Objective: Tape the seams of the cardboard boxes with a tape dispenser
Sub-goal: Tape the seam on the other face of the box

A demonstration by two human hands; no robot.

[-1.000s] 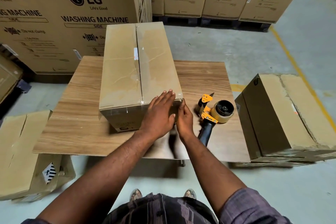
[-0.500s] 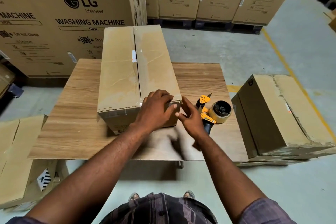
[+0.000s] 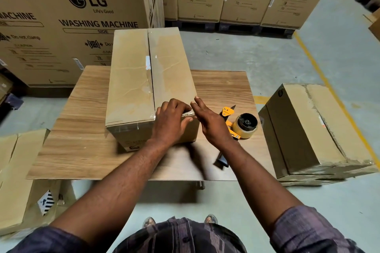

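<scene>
A long cardboard box (image 3: 133, 80) lies on the wooden table (image 3: 82, 133), its top seam running away from me, with clear tape along its near edge. My left hand (image 3: 170, 121) rests over the box's near right corner, fingers bent down on the taped edge. My right hand (image 3: 209, 121) is beside it at that corner, fingers straight and touching the box's right edge. The yellow tape dispenser (image 3: 240, 125) lies on the table just right of my right hand, its dark handle partly hidden under my wrist.
A second cardboard box (image 3: 308, 127) stands on the floor right of the table. Flattened cardboard boxes (image 3: 16, 174) lie at the left. Large washing machine cartons (image 3: 78, 16) stand behind the table and along the back. A yellow floor line (image 3: 329, 84) runs at the right.
My left hand slid up from the box's front face onto its near right corner. My right hand rose from the table beside the box to the corner's right edge. The dispenser has not moved.
</scene>
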